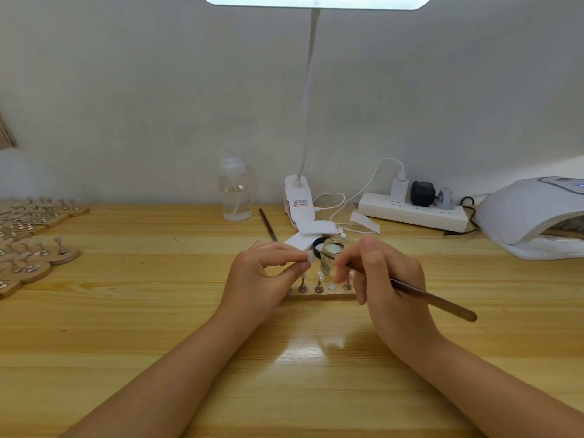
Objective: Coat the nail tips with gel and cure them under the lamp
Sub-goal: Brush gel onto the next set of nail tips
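Note:
My left hand [265, 273] pinches a small nail tip [310, 256] on its stand between thumb and fingers, lifted above a wooden holder base [319, 294]. The base carries several metal stands [318, 287], some topped with nail tips. My right hand [385, 279] holds a brown brush [433, 300] like a pen, its front end pointing left toward the held tip and hidden behind my fingers. An open glass gel jar [333, 251] stands just behind the hands, with its black lid [318, 245] beside it. The white curing lamp [534, 213] sits at the far right.
More wooden holders with stands [34, 245] crowd the left edge. At the back stand a clear bottle [234, 191], a clip desk lamp [300, 200], a power strip [414, 213] with plugs and cables, a second brush [268, 225] and white pads [316, 230].

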Demonstrator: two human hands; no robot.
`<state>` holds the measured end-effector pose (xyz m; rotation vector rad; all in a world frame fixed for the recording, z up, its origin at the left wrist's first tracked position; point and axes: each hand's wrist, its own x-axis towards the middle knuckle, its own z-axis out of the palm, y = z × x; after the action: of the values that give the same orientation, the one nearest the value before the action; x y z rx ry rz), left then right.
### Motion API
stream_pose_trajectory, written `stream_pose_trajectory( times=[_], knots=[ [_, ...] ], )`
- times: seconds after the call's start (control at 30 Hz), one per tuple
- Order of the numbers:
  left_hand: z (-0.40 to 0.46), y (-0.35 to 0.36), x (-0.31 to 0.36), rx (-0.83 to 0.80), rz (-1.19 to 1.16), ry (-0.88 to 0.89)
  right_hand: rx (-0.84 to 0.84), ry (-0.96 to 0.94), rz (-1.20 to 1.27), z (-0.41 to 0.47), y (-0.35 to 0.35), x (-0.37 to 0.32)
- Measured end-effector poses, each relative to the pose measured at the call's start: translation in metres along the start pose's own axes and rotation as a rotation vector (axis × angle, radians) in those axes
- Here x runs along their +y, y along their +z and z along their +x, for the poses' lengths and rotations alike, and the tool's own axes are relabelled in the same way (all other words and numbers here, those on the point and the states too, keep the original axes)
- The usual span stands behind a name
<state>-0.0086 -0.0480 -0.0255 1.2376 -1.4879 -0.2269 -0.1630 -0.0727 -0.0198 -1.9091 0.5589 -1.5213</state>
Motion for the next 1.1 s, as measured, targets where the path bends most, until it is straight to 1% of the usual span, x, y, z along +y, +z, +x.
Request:
stream_pose_trajectory(
  times=[0.07,0.17,0.23,0.3,0.43,0.57,0.7,0.83,0.9,1.03,1.1],
  knots=[
    [0.0001,0.0,-0.0003,0.0,0.0,-0.003,-0.017,0.021,-0.013,-0.0002,0.0004,-0.0004],
    [-0.0001,0.0006,-0.0001,0.005,-0.01,-0.01,-0.017,0.096,0.062,-0.0015,0.0,-0.002],
    [-0.0002,0.0005,-0.0005,0.005,-0.018,-0.016,0.001,0.091,0.075,-0.0007,-0.0006,-0.0028],
    [-0.0002,0.0003,-0.0006,-0.001,-0.02,-0.02,-0.019,0.096,0.045,0.001,0.0001,-0.0042],
    [-0.0003,-0.0008,0.0001,-0.002,-0.021,-0.023,-0.024,0.176,0.101,0.0006,-0.0001,-0.0061],
    [-0.0005,-0.0015,0.0,-0.002,-0.018,-0.024,0.003,0.168,0.09,0.0015,-0.0005,-0.0065],
    [-0.0006,-0.0012,0.0008,0.005,-0.029,-0.044,-0.013,0.218,0.114,0.0016,-0.0008,-0.0068],
    [-0.0007,-0.0013,0.0015,0.01,-0.04,-0.059,0.023,0.174,0.115,0.002,-0.0018,-0.008],
    [-0.001,-0.0017,0.002,0.008,-0.046,-0.063,0.007,0.168,0.097,0.0024,-0.0012,-0.0073],
    [-0.001,-0.0016,0.0027,0.002,-0.06,-0.076,-0.022,0.201,0.136,0.0006,-0.0016,-0.0062],
    [-0.0008,-0.0014,0.0025,0.006,-0.06,-0.071,0.005,0.15,0.103,0.0011,-0.0031,-0.0053]
  ],
)
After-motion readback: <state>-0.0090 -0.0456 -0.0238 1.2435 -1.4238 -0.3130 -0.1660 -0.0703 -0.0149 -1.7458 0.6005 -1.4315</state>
